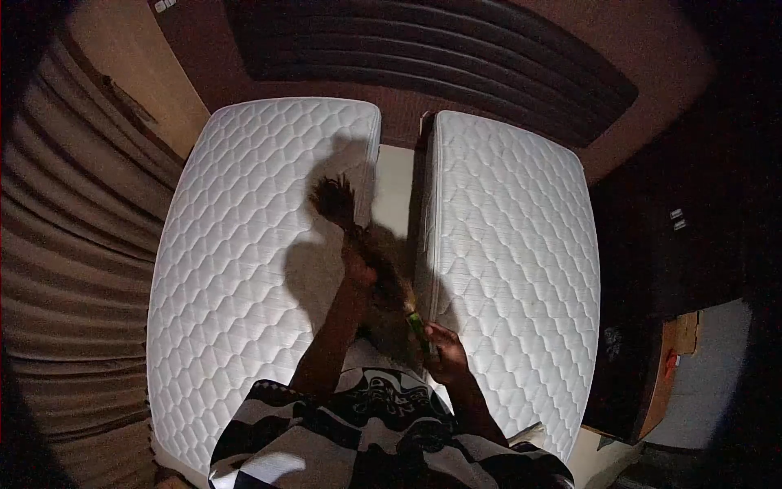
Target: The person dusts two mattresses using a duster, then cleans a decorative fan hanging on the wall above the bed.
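A brown duster (332, 200), which looks like a feather duster with a green handle, runs diagonally in front of my body. My left hand (358, 270) is closed around its dark middle part, with the ragged tip fanning out beyond. Lower down, my right hand (445, 350) grips the green handle. Dim light blurs the duster's middle, and its exact make is hard to see. Both hands are over the gap between two white quilted mattresses, the left mattress (236, 228) and the right mattress (517, 244). Shadows of my arms fall on them.
A dark padded headboard (440, 49) spans the far wall. Brown curtains (81, 269) hang at the left. Pale floor (397, 175) shows between the mattresses. A wooden cabinet edge (660, 379) stands at the right, with a small red item (671, 363) on it.
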`<move>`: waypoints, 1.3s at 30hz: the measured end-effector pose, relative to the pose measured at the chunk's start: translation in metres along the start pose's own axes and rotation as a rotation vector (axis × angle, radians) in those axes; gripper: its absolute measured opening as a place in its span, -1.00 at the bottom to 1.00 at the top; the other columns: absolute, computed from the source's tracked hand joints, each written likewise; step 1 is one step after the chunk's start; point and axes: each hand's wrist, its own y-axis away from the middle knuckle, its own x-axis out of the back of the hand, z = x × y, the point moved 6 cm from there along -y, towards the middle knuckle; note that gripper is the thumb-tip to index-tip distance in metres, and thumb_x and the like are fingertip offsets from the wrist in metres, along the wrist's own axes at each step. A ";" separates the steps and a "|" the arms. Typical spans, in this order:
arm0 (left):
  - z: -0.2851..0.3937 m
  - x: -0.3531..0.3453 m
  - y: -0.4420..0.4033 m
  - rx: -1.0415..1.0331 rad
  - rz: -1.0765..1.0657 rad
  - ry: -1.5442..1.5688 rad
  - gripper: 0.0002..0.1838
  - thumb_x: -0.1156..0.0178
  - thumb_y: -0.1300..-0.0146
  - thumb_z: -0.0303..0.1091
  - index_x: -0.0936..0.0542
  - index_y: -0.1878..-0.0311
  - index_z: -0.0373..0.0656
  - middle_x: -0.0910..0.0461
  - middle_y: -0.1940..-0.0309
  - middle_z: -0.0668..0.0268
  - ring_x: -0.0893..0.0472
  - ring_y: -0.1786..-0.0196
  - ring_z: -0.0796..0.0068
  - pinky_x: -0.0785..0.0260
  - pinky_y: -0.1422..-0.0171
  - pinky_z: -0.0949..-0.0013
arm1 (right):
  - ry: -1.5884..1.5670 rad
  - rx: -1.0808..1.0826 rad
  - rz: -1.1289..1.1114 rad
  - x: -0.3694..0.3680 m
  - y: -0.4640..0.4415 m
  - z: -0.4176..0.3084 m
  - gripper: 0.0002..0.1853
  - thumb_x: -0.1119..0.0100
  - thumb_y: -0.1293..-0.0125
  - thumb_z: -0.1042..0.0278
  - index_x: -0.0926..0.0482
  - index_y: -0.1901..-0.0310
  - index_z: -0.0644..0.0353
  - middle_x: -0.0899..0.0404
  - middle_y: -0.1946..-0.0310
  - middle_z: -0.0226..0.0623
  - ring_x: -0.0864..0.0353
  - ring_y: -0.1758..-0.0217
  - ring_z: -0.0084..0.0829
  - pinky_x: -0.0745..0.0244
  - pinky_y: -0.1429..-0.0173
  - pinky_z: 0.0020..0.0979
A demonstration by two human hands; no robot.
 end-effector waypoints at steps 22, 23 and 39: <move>0.107 0.326 0.180 -0.374 0.477 -0.502 -0.57 0.20 -0.28 -0.17 -0.34 -0.14 -0.19 -0.40 -0.06 0.23 -0.41 -0.05 0.33 -0.27 -0.16 0.28 | 1.699 0.271 -0.735 0.064 -0.176 0.314 -0.63 0.08 -0.25 0.19 -0.38 0.01 0.25 -0.50 0.19 -0.13 -0.44 0.09 -0.14 -0.30 -0.05 -0.11; 0.103 0.351 0.196 -0.292 0.554 -0.746 -0.56 0.24 -0.29 -0.11 -0.25 -0.18 -0.04 -0.34 -0.10 0.29 -0.37 -0.08 0.35 -0.26 -0.13 0.19 | 1.720 0.292 -0.764 0.058 -0.180 0.313 -0.64 0.08 -0.25 0.19 -0.38 0.01 0.25 -0.49 0.19 -0.14 -0.44 0.10 -0.14 -0.30 -0.05 -0.11; 0.115 0.339 0.325 -0.121 1.158 -0.591 -0.62 0.01 -0.11 -0.02 -0.43 0.02 0.09 -0.44 0.18 0.42 -0.46 0.12 0.44 -0.31 0.13 0.19 | 1.827 0.431 -0.487 0.063 -0.308 0.290 -0.70 0.13 -0.26 0.18 -0.42 0.10 0.19 -0.49 0.24 -0.21 -0.45 0.17 -0.20 -0.30 0.01 -0.07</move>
